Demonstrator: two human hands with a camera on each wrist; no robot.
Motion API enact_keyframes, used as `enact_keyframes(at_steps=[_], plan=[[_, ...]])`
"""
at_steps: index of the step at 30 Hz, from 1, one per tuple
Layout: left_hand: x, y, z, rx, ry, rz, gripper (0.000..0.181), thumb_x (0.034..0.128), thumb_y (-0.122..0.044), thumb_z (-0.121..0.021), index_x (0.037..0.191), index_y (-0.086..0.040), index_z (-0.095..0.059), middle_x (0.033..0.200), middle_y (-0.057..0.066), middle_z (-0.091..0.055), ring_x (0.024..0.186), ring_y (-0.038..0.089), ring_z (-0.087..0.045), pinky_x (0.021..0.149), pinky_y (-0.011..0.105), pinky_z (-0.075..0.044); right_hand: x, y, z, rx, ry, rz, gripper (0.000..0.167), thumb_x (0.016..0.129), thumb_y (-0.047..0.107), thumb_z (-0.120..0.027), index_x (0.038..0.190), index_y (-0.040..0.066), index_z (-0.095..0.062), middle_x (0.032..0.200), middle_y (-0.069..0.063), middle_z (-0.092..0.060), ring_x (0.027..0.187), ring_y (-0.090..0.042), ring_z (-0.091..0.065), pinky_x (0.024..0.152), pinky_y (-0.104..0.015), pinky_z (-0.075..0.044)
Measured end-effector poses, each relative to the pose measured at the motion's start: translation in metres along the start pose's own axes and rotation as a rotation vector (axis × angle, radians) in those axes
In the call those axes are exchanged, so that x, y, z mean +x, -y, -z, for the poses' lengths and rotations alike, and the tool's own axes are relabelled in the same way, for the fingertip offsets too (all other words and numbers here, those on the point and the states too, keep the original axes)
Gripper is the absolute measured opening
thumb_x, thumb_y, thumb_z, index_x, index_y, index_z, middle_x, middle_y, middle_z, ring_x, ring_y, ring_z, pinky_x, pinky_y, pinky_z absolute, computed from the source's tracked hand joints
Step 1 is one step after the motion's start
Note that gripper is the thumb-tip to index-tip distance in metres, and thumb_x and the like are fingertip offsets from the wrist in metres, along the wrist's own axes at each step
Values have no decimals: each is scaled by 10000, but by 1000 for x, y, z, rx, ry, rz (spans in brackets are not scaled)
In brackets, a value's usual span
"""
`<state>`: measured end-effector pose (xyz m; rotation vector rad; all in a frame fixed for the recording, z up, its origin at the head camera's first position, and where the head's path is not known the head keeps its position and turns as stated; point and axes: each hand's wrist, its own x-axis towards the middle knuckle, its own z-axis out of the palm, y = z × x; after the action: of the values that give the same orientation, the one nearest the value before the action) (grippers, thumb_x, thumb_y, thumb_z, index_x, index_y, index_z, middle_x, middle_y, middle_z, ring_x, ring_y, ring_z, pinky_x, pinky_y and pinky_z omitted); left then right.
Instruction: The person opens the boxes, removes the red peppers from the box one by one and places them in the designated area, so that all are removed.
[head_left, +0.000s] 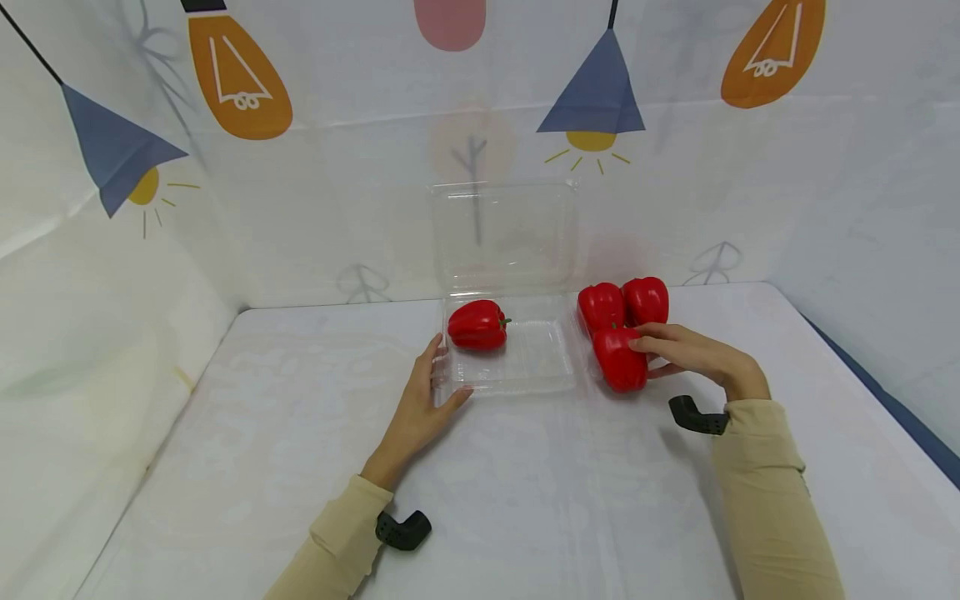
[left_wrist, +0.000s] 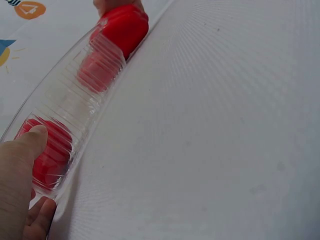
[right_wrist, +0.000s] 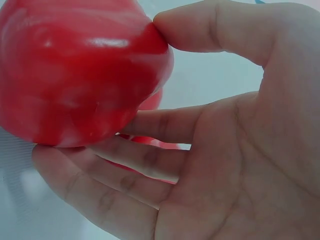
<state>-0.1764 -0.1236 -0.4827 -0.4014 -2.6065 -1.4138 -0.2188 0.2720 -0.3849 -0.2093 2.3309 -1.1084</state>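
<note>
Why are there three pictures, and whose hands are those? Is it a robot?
No robot here, just a person's two bare hands. The big picture comes from a camera on the person's head, looking forward and down. The other two come from cameras on the left and right wrists, so things look much closer.

On the white table is a clear plastic container with its lid standing open. One red bell pepper lies inside. The left hand touches the container's near left corner. The right hand holds another pepper between thumb and fingers. Behind that one are two more peppers.
</note>
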Motion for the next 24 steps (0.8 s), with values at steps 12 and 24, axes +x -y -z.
enact_keyframes(at_steps=[12, 24], plan=[[-1, -2, 0, 1, -1, 3, 876, 842, -368, -698, 1514, -251, -148, 1430, 63, -402, 1308, 243, -434, 1049, 453, -431, 3, -5, 0, -7, -11, 1, 766, 929, 428, -516, 1469, -16, -205, 1446, -242, -320, 1249, -397, -437, 942, -452, -514], [-1, -1, 0, -5, 4, 11, 874, 846, -380, -691, 1514, -270, -139, 1441, 56, -392, 1321, 230, -423, 1054, 438, -430, 5, -7, -1, 35, -7, 8, 672, 964, 357, -476, 1462, -2, -204, 1447, -251, -296, 1279, -436, -385, 962, -455, -502]])
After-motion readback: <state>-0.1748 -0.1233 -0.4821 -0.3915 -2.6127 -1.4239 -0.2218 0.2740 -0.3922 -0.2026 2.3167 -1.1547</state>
